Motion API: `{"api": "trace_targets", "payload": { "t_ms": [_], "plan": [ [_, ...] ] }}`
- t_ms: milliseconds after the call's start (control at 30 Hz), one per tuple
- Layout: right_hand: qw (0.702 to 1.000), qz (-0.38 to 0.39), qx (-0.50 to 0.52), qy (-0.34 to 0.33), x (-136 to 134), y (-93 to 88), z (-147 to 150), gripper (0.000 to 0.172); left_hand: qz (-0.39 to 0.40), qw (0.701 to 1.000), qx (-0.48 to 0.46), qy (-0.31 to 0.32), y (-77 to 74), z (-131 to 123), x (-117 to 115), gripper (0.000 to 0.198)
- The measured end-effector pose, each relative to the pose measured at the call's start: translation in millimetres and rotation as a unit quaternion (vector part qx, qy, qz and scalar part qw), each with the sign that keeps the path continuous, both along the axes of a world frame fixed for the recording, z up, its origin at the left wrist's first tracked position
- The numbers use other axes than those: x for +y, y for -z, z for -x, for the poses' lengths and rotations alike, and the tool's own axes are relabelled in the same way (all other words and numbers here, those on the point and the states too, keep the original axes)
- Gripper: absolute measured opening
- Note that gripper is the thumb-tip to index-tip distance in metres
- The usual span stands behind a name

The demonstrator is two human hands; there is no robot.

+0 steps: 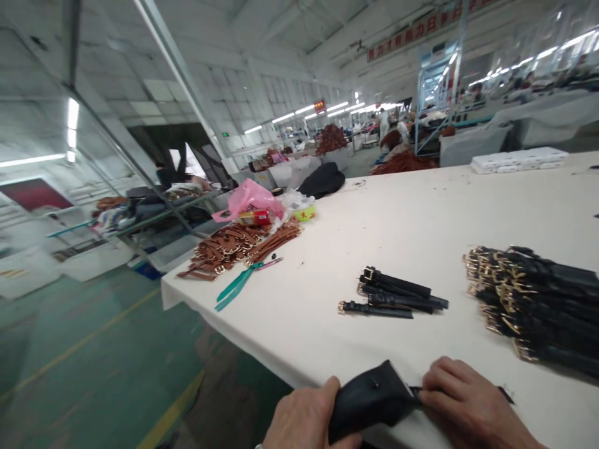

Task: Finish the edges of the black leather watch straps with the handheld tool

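Observation:
At the table's near edge, my left hand is closed around a wide, curved black leather-like piece with a small stud on its upper face. The thumb lies along its left end. My right hand is at the piece's right end, fingers closed on a narrow black strap, mostly hidden under the fingers. A dark strap end shows past that hand. Beyond my hands lie several short black straps with gold buckles. On the right is a large pile of black buckled straps.
The white-covered table has brown buckled straps at its far left corner, beside a teal ribbon, pink bag and black cap. White packs lie at the far right. A green floor drops away left.

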State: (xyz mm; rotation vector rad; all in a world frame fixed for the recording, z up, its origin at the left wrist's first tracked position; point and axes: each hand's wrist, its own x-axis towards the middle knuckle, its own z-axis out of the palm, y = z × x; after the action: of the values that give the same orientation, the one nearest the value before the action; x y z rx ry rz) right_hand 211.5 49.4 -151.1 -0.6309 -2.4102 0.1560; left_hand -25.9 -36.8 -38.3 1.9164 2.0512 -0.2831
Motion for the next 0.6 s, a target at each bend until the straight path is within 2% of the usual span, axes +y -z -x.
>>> {"api": "trace_targets", "payload": {
  "t_ms": [133, 300, 433, 600],
  "plan": [
    [0.999, 0.027, 0.021, -0.012, 0.8, 5.5, -0.6, 0.019, -0.025, 1.000, -0.010, 0.001, 3.0, 2.7, -3.3, 0.035],
    [0.989, 0.149, -0.015, -0.003, 0.6, -7.7, -3.0, 0.013, -0.069, 0.997, -0.020, -0.015, 7.7, 6.7, -3.7, 0.030],
    [0.976, 0.219, -0.014, 0.020, 5.0, -14.1, -2.3, 0.015, -0.053, 0.998, -0.037, -0.024, 12.8, 10.0, -0.4, 0.032],
    [0.968, 0.250, 0.000, 0.033, 6.7, -15.3, -1.9, 0.014, -0.040, 0.998, -0.033, -0.034, 15.2, 12.5, -0.1, 0.035]
  ]
}}
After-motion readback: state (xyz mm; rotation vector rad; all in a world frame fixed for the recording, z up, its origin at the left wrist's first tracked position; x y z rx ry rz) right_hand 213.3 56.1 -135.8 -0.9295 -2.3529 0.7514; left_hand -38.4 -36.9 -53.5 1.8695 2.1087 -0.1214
